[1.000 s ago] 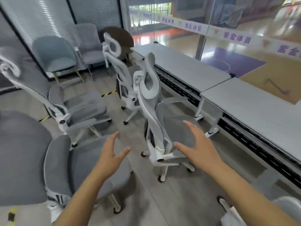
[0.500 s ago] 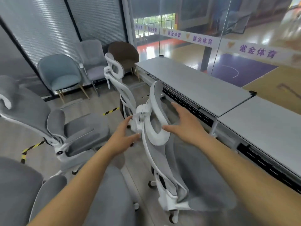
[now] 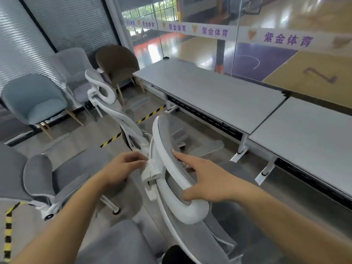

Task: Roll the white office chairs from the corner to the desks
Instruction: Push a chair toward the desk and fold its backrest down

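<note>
A white office chair with grey mesh stands right in front of me, its curved headrest (image 3: 172, 180) close below the camera. My left hand (image 3: 123, 167) curls around the white bracket behind the headrest. My right hand (image 3: 206, 184) grips the headrest from the other side, fingers over the rim onto the grey pad and thumb on the white frame. A second white office chair (image 3: 106, 93) stands just beyond it, back turned to me. A third chair (image 3: 40, 180) is at my left. Two grey desks (image 3: 209, 96) (image 3: 308, 136) run along the right.
Blue (image 3: 34, 101), grey (image 3: 74, 67) and brown (image 3: 117, 60) lounge chairs line the far corner by the blinds. Yellow-black tape (image 3: 150, 115) crosses the floor. A glass wall (image 3: 238, 44) rises behind the desks. White desk feet (image 3: 240, 154) stick out toward the chairs.
I have stepped closer to the near chair. Both hands, open and reaching before, have closed on its headrest and bracket.
</note>
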Tool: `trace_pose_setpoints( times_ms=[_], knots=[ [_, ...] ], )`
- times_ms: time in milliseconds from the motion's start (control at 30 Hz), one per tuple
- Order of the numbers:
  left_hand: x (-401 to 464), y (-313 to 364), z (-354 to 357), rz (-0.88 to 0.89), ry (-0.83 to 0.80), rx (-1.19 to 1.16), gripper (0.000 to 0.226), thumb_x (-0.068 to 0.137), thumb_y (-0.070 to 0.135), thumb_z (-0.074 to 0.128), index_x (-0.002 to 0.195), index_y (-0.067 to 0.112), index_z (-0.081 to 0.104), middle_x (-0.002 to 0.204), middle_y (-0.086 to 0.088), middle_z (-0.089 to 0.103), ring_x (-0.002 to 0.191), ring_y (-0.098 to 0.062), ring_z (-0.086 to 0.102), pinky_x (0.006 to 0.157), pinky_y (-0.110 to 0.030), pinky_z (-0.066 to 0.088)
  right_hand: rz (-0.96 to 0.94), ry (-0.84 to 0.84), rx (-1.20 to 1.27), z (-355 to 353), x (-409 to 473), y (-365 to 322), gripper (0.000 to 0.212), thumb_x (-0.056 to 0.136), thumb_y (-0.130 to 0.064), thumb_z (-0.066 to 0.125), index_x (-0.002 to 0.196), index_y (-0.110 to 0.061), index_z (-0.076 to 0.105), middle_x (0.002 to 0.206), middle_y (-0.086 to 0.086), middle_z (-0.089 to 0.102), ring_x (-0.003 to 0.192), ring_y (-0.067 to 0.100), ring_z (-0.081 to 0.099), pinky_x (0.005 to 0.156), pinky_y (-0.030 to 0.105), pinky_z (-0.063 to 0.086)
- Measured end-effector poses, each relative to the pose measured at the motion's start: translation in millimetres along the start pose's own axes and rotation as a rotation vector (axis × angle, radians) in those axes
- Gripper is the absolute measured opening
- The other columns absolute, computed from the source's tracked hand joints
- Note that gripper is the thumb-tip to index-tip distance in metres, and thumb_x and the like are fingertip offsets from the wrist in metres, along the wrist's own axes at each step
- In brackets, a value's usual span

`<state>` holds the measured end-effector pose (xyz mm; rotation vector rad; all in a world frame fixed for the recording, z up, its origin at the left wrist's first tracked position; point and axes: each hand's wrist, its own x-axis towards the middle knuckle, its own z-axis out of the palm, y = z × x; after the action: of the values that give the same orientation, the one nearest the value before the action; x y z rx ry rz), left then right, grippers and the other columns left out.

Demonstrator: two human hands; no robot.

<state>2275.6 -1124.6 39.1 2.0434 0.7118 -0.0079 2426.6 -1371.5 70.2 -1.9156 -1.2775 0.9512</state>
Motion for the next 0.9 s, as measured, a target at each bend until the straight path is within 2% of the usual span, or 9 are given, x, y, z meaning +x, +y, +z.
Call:
trace_pose_setpoints(
  times_ms=[133, 233, 300, 433, 600, 700, 767, 833, 900],
  knots=[
    [26, -22, -3, -0.017, -0.102, 0.209, 0.060, 0.084, 0.023, 0.071, 0.123, 0.060, 0.044, 0.142, 0.020, 0.038, 0.133, -0.004, 0.033, 0.116, -0.041, 0.026, -0.006, -0.085, -0.002, -16, -26, 12, 0.102, 0.071, -0.029, 0.080, 0.144, -0.062, 0.017, 0.141, -0.027, 0.042, 0.125, -0.009, 0.043, 0.101, 0.023, 0.043],
    [55, -27, 0, 0.030, -0.233, 0.372, 0.078, 0.078, 0.025, 0.078, 0.132, 0.053, 0.030, 0.145, 0.021, 0.019, 0.139, -0.006, 0.017, 0.119, -0.039, 0.016, -0.017, -0.105, -0.005, -26, -41, 18, 0.098, 0.073, -0.024, 0.082, 0.142, -0.063, 0.024, 0.140, -0.023, 0.048, 0.124, -0.010, 0.045, 0.102, 0.024, 0.045],
    [71, -29, -5, 0.040, -0.305, 0.453, 0.078, 0.070, 0.040, 0.083, 0.134, 0.044, 0.039, 0.141, 0.025, 0.022, 0.135, -0.004, 0.021, 0.117, -0.035, 0.019, 0.010, -0.106, 0.042, -31, -55, 21, 0.092, 0.075, -0.020, 0.083, 0.141, -0.061, 0.032, 0.133, -0.027, 0.052, 0.122, -0.012, 0.047, 0.100, 0.021, 0.046],
    [100, -43, -14, 0.242, -0.497, 0.477, 0.063, 0.055, 0.062, 0.084, 0.113, 0.061, 0.058, 0.133, 0.032, 0.042, 0.127, 0.005, 0.038, 0.108, -0.021, 0.028, 0.120, -0.031, 0.221, -33, -88, 23, 0.072, 0.079, -0.014, 0.081, 0.136, -0.047, 0.052, 0.130, -0.023, 0.060, 0.114, -0.003, 0.059, 0.098, 0.025, 0.049],
    [138, -56, -9, 0.295, -0.834, 0.289, 0.060, 0.058, 0.041, 0.090, 0.111, 0.051, 0.064, 0.119, 0.034, 0.056, 0.109, 0.006, 0.057, 0.091, -0.022, 0.049, 0.308, 0.325, 0.394, -3, -122, 26, 0.050, 0.075, -0.012, 0.082, 0.120, -0.032, 0.070, 0.124, -0.005, 0.068, 0.114, 0.016, 0.063, 0.095, 0.031, 0.050],
    [160, -75, -14, 0.368, -0.846, 0.314, 0.056, 0.052, 0.063, 0.083, 0.104, 0.056, 0.065, 0.115, 0.041, 0.055, 0.109, 0.010, 0.056, 0.090, -0.021, 0.051, 0.395, 0.573, 0.457, 26, -132, 17, 0.053, 0.066, -0.033, 0.089, 0.116, -0.026, 0.073, 0.126, 0.001, 0.065, 0.119, 0.022, 0.060, 0.099, 0.042, 0.049],
    [163, -81, -18, 0.421, -0.873, 0.331, 0.060, 0.045, 0.060, 0.088, 0.102, 0.052, 0.068, 0.112, 0.035, 0.060, 0.103, 0.009, 0.059, 0.088, -0.016, 0.049, 0.462, 0.724, 0.468, 44, -128, 7, 0.063, 0.054, -0.048, 0.092, 0.111, -0.028, 0.075, 0.134, -0.008, 0.061, 0.128, 0.014, 0.054, 0.106, 0.042, 0.045],
    [157, -86, -23, 0.554, -0.835, 0.384, 0.055, 0.048, 0.055, 0.089, 0.098, 0.051, 0.067, 0.110, 0.041, 0.055, 0.099, 0.018, 0.055, 0.083, 0.001, 0.037, 0.476, 0.851, 0.456, 59, -117, -4, 0.068, 0.047, -0.051, 0.093, 0.108, -0.026, 0.075, 0.141, -0.016, 0.054, 0.131, 0.011, 0.051, 0.105, 0.039, 0.046],
    [152, -91, -29, 0.607, -0.748, 0.360, 0.051, 0.046, 0.068, 0.082, 0.092, 0.052, 0.066, 0.105, 0.040, 0.056, 0.096, 0.015, 0.056, 0.080, -0.001, 0.037, 0.492, 0.935, 0.448, 71, -102, -18, 0.075, 0.045, -0.051, 0.093, 0.113, -0.029, 0.073, 0.145, -0.021, 0.048, 0.131, 0.010, 0.050, 0.102, 0.037, 0.048]
  ],
)
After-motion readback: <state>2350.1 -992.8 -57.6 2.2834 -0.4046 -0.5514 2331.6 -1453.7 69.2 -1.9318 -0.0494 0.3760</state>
